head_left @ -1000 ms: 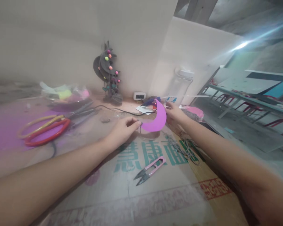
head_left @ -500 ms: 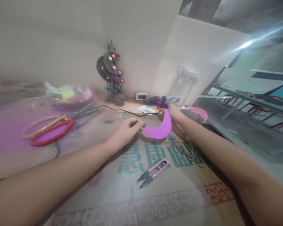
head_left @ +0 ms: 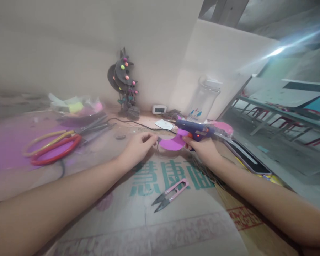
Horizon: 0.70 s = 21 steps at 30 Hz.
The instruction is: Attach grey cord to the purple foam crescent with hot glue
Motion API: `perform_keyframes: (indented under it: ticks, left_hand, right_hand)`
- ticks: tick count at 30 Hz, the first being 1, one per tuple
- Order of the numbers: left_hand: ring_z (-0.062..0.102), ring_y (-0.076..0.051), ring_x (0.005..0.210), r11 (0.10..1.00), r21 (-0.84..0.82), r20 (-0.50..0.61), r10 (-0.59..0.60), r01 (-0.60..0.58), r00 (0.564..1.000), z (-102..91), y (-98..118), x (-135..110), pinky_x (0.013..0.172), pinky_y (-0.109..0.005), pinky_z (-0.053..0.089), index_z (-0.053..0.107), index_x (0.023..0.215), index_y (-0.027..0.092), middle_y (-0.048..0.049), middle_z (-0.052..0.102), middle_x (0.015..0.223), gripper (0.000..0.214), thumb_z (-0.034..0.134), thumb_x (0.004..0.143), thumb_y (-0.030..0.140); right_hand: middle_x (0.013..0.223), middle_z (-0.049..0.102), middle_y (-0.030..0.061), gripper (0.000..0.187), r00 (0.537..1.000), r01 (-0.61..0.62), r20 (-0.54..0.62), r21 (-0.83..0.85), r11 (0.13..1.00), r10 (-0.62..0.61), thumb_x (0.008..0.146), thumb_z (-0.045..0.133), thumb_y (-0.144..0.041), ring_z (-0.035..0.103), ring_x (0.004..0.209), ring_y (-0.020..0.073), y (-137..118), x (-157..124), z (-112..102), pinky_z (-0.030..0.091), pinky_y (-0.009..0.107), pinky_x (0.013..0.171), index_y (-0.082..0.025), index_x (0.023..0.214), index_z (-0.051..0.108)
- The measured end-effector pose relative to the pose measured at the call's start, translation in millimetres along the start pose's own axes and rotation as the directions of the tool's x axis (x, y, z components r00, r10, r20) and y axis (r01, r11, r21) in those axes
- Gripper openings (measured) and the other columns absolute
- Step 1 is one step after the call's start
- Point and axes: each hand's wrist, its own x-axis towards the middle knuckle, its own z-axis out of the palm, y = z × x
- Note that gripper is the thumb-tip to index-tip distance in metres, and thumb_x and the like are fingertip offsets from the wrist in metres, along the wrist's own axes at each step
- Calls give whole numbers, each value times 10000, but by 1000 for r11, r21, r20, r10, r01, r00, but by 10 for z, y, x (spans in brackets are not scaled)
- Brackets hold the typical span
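Note:
Between thumb and fingers, my left hand (head_left: 141, 145) pinches one tip of a purple crescent-shaped piece (head_left: 172, 143), held over the printed table cover. My right hand (head_left: 202, 147) is wrapped round the handle of a blue hot glue gun (head_left: 194, 128). Its nozzle points left, above the crescent, and a small red light glows on its side. The gun hides the crescent's right part. Below the hands lie pink thread snips (head_left: 170, 195), blades toward the lower left.
Red-and-yellow-handled scissors (head_left: 56, 145) lie at left, before a bag of coloured bits (head_left: 77, 108). Along the wall stand a dark moon ornament with beads (head_left: 124, 83), a small clock (head_left: 159, 109) and a clear bottle (head_left: 202, 101). A phone (head_left: 248, 156) lies at right.
My right hand has brought the glue gun up and nearer, its nozzle now over the crescent. The phone at right has come into fuller view. My left hand keeps its pinch.

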Motion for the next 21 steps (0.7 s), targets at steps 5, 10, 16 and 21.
perform_keyframes:
  ticks: [5,10,16,21]
  left_hand:
    - [471,-129,532,999,11,82,-33,32,996,17,21,-17,522,-237,361,610,695,179,18,551,562,279,554,761,444]
    - [513,-139,571,1000,15,94,-2,1,996,16,-28,-7,535,-240,376,654,769,180,2,602,626,305,559,786,469]
    - [520,-135,538,1000,26,93,12,-15,996,14,-51,-4,523,-236,388,638,726,176,9,592,564,314,567,792,475]
    - [518,-133,522,999,53,22,-14,13,1000,2,-64,-10,532,-242,386,620,726,179,11,604,562,290,564,808,452]
  right_hand:
    - [470,525,-17,347,1000,0,-18,46,999,1,637,731,-412,479,476,127,11,-8,3,386,265,501,-196,507,492]
    - [473,520,-18,339,1000,20,-15,55,998,-20,676,702,-432,478,467,128,53,-9,-15,393,268,497,-199,536,499]
    - [489,549,1,406,1000,25,2,-24,999,-25,660,717,-516,509,488,145,49,-24,-12,423,279,519,-202,523,499]
    - [570,607,11,349,991,107,-70,-94,990,-114,798,586,-521,576,573,172,18,7,-131,468,301,628,-181,802,666]
